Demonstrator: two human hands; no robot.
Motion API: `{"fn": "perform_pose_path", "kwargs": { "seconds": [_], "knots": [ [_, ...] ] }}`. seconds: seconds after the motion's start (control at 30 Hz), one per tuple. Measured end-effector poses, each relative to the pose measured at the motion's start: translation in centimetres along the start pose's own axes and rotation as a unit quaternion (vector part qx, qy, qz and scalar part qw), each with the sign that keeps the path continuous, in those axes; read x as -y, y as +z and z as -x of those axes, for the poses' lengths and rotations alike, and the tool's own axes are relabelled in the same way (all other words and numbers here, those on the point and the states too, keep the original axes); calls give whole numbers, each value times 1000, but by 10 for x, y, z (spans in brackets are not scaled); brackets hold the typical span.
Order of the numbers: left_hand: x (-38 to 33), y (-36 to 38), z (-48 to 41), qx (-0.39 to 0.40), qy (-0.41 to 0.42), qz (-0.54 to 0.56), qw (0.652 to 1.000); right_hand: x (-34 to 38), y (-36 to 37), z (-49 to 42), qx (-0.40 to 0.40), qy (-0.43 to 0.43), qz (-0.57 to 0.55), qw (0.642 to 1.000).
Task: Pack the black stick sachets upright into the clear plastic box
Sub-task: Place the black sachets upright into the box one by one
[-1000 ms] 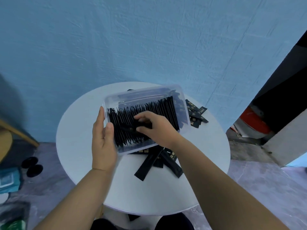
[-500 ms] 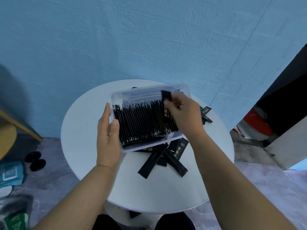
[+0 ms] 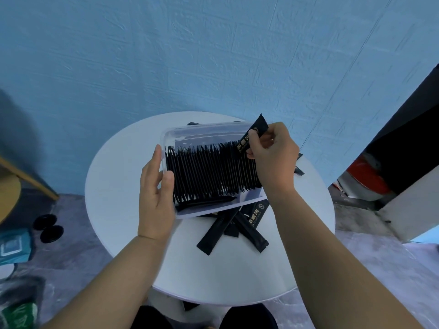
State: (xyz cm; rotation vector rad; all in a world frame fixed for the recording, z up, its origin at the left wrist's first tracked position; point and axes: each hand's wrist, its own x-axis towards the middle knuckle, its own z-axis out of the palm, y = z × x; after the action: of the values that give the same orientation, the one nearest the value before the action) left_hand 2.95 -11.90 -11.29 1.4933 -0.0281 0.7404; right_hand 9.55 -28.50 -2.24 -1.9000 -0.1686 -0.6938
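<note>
left grip (image 3: 155,193): thumb and fingers clasp left end of clear rectangular plastic box (image 3: 206,126) | right grip (image 3: 273,157): pinches one tilted black stick sachet (image 3: 250,136) above box's right end | upright black sachet row (image 3: 213,169): inside box | loose black sachets (image 3: 234,227): on round white surface (image 3: 213,269)

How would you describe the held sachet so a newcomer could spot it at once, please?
On the round white table is a clear plastic box holding a row of black sachets. At its far right corner the right hand pinches one sachet. It alone rises above the row, tilted, gold print showing.
</note>
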Motion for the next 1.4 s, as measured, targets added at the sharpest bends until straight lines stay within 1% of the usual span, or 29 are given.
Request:
{"fn": "perform_pose_path", "kwargs": {
  "seconds": [0.1,0.23,0.33,0.4,0.53,0.67,0.8,0.9,1.0,1.07,1.1,1.13,1.17,1.23,1.27,1.3,1.4],
  "knots": [
    [-1,1,1,3,1,-6,1000,-2,2,0,30,-19,43,998],
    [-2,1,1,6,15,-11,1000,-10,6,4,76,-36,138,987],
    [-3,2,0,6,16,-18,1000,-19,6,7,118,-27,175,977],
    [-2,1,-1,6,24,-21,999,-24,6,9,148,-4,188,971],
    [-1,1,-1,5,23,-18,1000,-29,5,15,158,13,191,969],
    [-1,1,0,6,21,-19,1000,-30,7,19,154,29,161,974],
    [-1,1,0,7,25,-23,999,-30,7,19,151,66,126,978],
    [-1,0,0,7,17,-22,1000,-32,9,19,170,76,134,973],
    [-1,1,0,4,20,-25,999,-34,9,21,176,72,136,972],
    [-1,1,0,5,23,-27,999,-33,6,24,172,29,152,973],
    [-1,1,0,5,25,-29,999,-31,4,25,185,-6,167,969],
    [0,1,0,5,27,-30,999,-28,2,27,218,-38,177,959],
    [0,1,0,5,28,-32,999,-24,0,29,271,-60,183,943],
    [0,1,0,4,27,-32,999,-18,-2,31,394,-71,215,891],
    [0,1,0,3,28,-32,999,-16,-2,32,439,-68,236,864],
    [0,1,0,3,29,-32,999,-17,-2,32,463,-59,247,849],
    [0,1,1,5,28,-32,999,-17,-2,30,474,-33,238,847]
  ]
}}
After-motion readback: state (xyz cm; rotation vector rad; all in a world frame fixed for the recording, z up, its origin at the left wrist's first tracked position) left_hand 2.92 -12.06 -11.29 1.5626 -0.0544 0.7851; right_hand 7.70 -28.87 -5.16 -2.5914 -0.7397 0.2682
